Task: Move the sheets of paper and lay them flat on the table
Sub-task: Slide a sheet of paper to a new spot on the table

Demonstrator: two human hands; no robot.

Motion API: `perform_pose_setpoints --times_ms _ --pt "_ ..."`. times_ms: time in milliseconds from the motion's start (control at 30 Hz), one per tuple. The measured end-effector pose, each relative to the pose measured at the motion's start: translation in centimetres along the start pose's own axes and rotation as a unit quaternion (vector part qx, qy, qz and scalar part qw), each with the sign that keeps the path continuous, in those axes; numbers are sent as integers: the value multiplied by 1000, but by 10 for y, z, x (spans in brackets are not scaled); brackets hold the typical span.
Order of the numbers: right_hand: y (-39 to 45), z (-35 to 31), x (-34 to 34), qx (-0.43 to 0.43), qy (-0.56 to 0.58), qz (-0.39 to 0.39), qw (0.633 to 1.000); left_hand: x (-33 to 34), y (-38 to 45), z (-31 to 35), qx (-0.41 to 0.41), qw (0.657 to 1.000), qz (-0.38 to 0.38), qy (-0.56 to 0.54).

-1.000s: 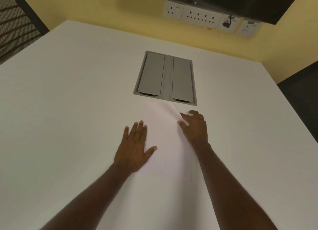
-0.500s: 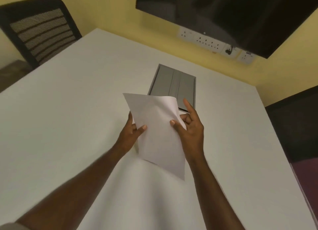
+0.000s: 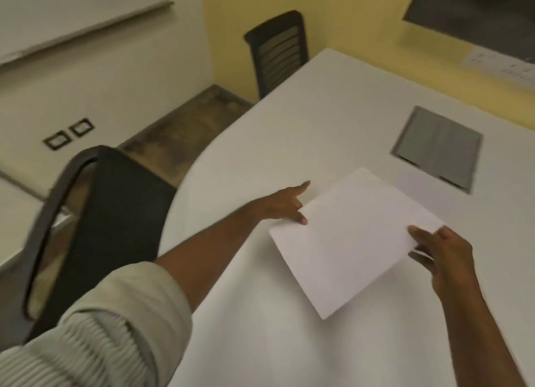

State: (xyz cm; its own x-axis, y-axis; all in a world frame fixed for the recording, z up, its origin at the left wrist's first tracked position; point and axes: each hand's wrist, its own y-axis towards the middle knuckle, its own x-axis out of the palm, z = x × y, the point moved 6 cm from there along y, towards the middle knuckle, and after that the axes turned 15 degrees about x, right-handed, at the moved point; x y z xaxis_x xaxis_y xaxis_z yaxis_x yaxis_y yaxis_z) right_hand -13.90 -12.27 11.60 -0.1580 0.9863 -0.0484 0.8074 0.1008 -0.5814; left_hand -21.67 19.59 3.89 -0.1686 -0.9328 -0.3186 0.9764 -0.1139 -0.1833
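A white sheet of paper (image 3: 347,236) is held just above the white table (image 3: 304,132), turned at an angle. My left hand (image 3: 285,202) grips its left edge, thumb on top and forefinger stretched out. My right hand (image 3: 443,253) pinches its right corner, thumb on top. Another faint white sheet (image 3: 419,192) lies flat on the table just beyond it, beside the grey hatch.
A grey cable hatch (image 3: 437,147) is set into the table at the right. A black chair (image 3: 95,227) stands close at the table's left edge, and another black chair (image 3: 278,52) at the far end. Sockets (image 3: 503,64) line the yellow wall.
Both hands went from pressing flat on the paper to lifting a sheet, which has now been carried left and lowered toward flat. My view has swung left, bringing the chairs into sight.
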Motion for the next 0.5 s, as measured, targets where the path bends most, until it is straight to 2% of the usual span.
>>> perform_pose_setpoints --times_ms 67,133,233,300,400,500 --pt "-2 39 23 54 -2 17 998 -23 -19 -21 -17 997 11 73" --pt "2 80 51 90 18 35 995 -48 -37 -43 -31 985 64 157" --pt "5 139 105 122 49 47 990 -73 -69 -72 -31 934 187 302" --pt "8 175 138 142 61 53 987 -70 -91 -96 -35 917 229 325" --pt "13 214 166 183 92 77 976 -39 -118 -143 -94 928 155 326" --pt "22 234 173 196 101 97 971 -12 -140 -179 -130 916 74 373"
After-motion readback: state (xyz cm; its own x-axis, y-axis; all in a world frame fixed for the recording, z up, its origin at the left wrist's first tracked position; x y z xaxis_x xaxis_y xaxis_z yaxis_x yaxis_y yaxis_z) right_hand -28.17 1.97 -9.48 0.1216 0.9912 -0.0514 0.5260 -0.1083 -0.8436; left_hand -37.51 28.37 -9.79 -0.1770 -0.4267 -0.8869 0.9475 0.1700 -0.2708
